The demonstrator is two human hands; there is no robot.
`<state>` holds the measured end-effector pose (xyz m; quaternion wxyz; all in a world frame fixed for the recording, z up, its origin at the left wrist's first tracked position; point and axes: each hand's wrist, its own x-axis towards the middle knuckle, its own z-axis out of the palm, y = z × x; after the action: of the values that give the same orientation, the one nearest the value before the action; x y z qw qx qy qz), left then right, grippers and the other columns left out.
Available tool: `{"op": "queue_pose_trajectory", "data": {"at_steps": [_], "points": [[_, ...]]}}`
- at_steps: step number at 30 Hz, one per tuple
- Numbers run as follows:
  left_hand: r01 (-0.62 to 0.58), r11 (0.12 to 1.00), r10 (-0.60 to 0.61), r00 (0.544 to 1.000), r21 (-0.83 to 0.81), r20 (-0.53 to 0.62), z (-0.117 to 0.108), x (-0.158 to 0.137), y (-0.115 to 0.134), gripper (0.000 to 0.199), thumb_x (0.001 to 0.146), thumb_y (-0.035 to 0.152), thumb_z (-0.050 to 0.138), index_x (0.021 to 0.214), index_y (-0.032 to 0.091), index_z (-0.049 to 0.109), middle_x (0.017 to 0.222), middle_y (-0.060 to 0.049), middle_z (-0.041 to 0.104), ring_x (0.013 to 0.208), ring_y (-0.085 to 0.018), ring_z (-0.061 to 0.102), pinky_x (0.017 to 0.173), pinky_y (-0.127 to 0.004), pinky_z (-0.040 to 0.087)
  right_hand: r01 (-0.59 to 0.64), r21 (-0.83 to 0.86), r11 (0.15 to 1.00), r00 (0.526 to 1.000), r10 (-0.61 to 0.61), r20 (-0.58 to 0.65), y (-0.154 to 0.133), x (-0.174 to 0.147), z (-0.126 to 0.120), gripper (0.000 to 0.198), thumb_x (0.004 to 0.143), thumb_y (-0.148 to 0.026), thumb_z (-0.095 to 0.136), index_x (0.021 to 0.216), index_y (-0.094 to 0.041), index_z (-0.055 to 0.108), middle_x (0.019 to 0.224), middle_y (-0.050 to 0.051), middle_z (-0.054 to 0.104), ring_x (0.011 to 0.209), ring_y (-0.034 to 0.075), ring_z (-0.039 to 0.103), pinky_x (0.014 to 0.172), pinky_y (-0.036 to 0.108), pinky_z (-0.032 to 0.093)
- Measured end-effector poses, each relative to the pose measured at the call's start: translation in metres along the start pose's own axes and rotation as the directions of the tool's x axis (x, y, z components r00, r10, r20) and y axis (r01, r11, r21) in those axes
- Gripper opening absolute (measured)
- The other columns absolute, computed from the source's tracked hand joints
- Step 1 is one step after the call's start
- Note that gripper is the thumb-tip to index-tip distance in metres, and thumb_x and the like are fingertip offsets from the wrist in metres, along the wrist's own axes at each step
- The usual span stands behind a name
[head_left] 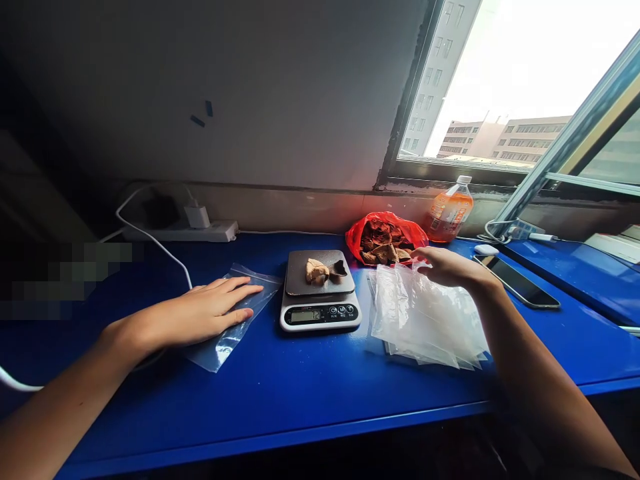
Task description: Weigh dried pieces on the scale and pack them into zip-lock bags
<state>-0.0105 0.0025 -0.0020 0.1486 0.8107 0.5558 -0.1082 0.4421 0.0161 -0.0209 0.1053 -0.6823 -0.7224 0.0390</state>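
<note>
My left hand (215,307) lies flat, fingers spread, on a clear plastic bag (223,350) left of the scale. A digital kitchen scale (320,319) stands in the middle, its display lit. On its metal plate rest a pale dried piece (316,272) and a dark curved piece (339,269). Behind and to the right, a red plastic bag (354,241) gapes around several brown dried pieces (384,241). My right hand (450,267) hovers at that bag's near right edge with thumb and fingers apart, above a stack of clear plastic bags (425,327). Nothing shows in its grasp.
An orange drink bottle (450,210) stands against the wall under the window. Right of my right hand lie a phone (520,281) and a small white object (486,251). A power strip (180,231) with a white cable runs along the back left of the blue table (310,400).
</note>
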Motion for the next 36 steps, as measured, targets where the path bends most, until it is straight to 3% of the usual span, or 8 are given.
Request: {"op": "queue_pose_trajectory", "data": {"at_steps": [7,10,16,22,26,28,31,36], "points": [[-0.012,1.0,0.012,1.0,0.0,-0.022,-0.003,-0.004,0.004,0.065,0.089,0.063,0.035,0.148,0.036,0.033,0.158,-0.001,0.028,0.146,-0.033,0.02,0.115,-0.053,0.024,-0.054,-0.041,0.998,0.997,0.056,0.044,0.014,0.004,0.001,0.032,0.064,-0.014,0.065,0.094,-0.022,0.07,0.101,0.008,0.071,0.087,0.024,0.066,0.07,0.03,0.051],[-0.017,1.0,0.017,0.999,-0.006,-0.033,-0.001,-0.004,0.002,0.065,0.088,0.062,0.037,0.147,0.036,0.034,0.157,-0.002,0.029,0.145,-0.033,0.022,0.115,-0.054,0.024,0.003,0.003,1.0,0.999,-0.004,0.052,0.015,0.007,0.005,0.036,0.062,-0.013,0.065,0.096,-0.023,0.07,0.101,0.007,0.071,0.089,0.023,0.066,0.072,0.029,0.051],[0.002,1.0,-0.002,1.0,-0.003,-0.014,-0.002,-0.005,0.004,0.064,0.089,0.06,0.036,0.148,0.036,0.033,0.158,-0.001,0.027,0.146,-0.032,0.018,0.116,-0.054,0.022,0.03,0.046,0.999,0.998,-0.033,0.063,0.015,0.01,0.013,0.032,0.063,-0.015,0.065,0.093,-0.024,0.069,0.096,0.005,0.072,0.084,0.022,0.066,0.066,0.027,0.049],[-0.007,1.0,0.007,1.0,0.004,-0.007,-0.001,-0.003,0.003,0.064,0.09,0.06,0.036,0.149,0.036,0.032,0.158,-0.002,0.027,0.146,-0.032,0.019,0.116,-0.053,0.021,0.016,-0.037,0.999,0.999,-0.015,0.042,0.015,0.01,0.011,0.023,0.069,-0.016,0.065,0.091,-0.022,0.067,0.094,0.005,0.071,0.082,0.02,0.065,0.065,0.027,0.046],[-0.004,1.0,0.004,1.0,-0.006,-0.017,0.0,-0.002,-0.001,0.064,0.089,0.062,0.036,0.148,0.038,0.031,0.159,0.0,0.026,0.146,-0.032,0.019,0.116,-0.054,0.02,0.085,-0.119,0.989,0.976,-0.106,-0.189,-0.024,0.006,0.002,0.011,0.084,-0.025,0.056,0.085,-0.02,0.066,0.086,0.007,0.068,0.078,0.021,0.062,0.067,0.031,0.044],[0.001,1.0,-0.001,1.0,-0.013,-0.011,0.0,-0.002,0.0,0.064,0.089,0.062,0.036,0.148,0.038,0.031,0.159,0.0,0.026,0.146,-0.031,0.019,0.116,-0.054,0.021,0.278,-0.075,0.958,0.923,-0.288,-0.256,-0.057,0.003,0.001,0.018,0.088,-0.034,0.055,0.089,-0.02,0.066,0.09,0.008,0.067,0.082,0.021,0.06,0.071,0.032,0.045],[-0.004,1.0,0.004,1.0,-0.011,-0.002,-0.002,-0.004,0.003,0.064,0.09,0.06,0.036,0.149,0.035,0.031,0.158,-0.002,0.027,0.146,-0.031,0.02,0.116,-0.052,0.021,0.506,-0.058,0.861,0.838,-0.506,-0.205,-0.102,0.002,0.005,0.021,0.085,-0.037,0.062,0.099,-0.022,0.065,0.097,0.008,0.064,0.088,0.02,0.057,0.071,0.03,0.044],[0.016,1.0,-0.016,1.0,-0.005,0.016,-0.003,-0.006,0.005,0.064,0.09,0.061,0.035,0.149,0.037,0.029,0.16,-0.001,0.023,0.147,-0.03,0.017,0.117,-0.053,0.02,0.623,-0.061,0.78,0.775,-0.625,-0.088,-0.129,0.01,0.017,0.015,0.084,-0.03,0.063,0.095,-0.022,0.068,0.096,0.006,0.059,0.087,0.018,0.056,0.074,0.03,0.045]]}}
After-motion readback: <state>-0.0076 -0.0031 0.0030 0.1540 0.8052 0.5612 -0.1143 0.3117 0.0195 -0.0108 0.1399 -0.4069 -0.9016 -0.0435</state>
